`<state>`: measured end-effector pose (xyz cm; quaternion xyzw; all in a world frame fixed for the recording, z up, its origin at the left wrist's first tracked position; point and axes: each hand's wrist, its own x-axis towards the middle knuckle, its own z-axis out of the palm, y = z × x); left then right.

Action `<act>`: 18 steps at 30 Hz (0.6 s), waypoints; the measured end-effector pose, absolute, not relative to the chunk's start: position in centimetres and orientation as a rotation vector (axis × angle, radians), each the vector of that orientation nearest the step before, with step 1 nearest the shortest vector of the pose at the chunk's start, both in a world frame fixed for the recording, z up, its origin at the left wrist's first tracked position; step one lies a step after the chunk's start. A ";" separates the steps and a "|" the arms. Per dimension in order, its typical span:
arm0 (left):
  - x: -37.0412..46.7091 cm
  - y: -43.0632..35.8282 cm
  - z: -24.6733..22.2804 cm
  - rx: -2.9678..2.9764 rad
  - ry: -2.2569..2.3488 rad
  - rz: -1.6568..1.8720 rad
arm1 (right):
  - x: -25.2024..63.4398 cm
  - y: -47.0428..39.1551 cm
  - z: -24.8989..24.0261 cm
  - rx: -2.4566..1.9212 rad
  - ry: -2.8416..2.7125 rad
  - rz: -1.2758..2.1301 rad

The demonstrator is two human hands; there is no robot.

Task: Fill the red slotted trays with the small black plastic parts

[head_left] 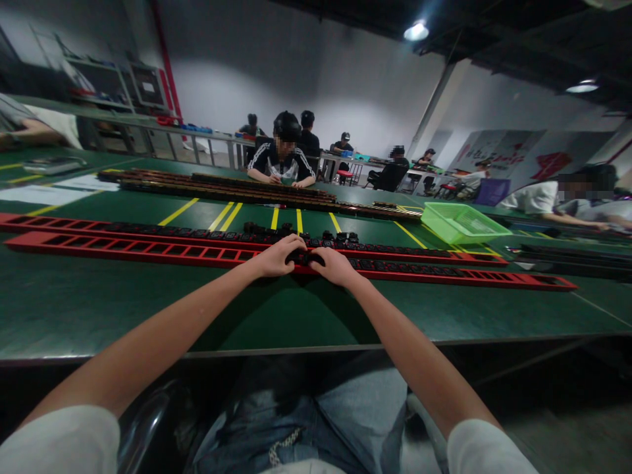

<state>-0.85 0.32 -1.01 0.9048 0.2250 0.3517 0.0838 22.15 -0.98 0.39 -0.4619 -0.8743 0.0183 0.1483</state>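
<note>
A long red slotted frame (148, 247) lies across the green table; its slots left of my hands look unfilled, while black square pieces (390, 265) fill many to their right. My left hand (280, 255) and my right hand (333, 264) meet over its middle, fingers curled round a small black part (305, 258) that they partly hide. Just behind runs a second red frame (54, 225), largely filled with black pieces. Loose black parts (340, 237) are heaped on and beside it.
Beyond the frames lie long dark strips (222, 187) in a stack. A green basket (464, 222) stands to the right of them. White papers (49, 191) are at the left. A person (284, 155) sits across the table, others farther back and at the right.
</note>
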 end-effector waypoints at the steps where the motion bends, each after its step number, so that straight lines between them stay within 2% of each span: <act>1: -0.9 0.3 -1.0 2.709 0.679 1.038 | 22.1 -1.0 0.4 -1.328 -2.514 0.052; 9: -1.0 0.4 -1.2 2.809 0.954 0.919 | 22.1 -1.1 0.5 -1.330 -2.513 0.048; 18: -1.1 0.6 -1.3 2.729 0.909 0.914 | 22.2 -1.2 0.6 -1.335 -2.513 0.052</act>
